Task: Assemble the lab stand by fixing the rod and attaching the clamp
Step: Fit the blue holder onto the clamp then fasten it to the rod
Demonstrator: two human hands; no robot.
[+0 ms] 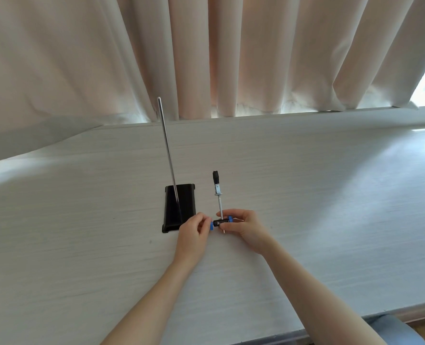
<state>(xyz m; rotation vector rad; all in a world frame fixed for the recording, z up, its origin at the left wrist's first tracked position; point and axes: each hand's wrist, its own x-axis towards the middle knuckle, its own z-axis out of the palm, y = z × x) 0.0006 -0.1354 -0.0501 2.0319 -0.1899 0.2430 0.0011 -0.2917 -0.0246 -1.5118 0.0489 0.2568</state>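
Centre of frame, on white counter: black base with metal rod standing upright in it. Just right of base, clamp lies on counter, black jaw end pointing toward curtain. Left hand pinches blue knob between thumb and fingers. Right hand, fingers curled, grips clamp's black connector with second blue knob. Both hands close together, lower centre.

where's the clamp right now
In the head view the clamp is just right of the black base, held between the left hand and right hand at its blue-knobbed end.
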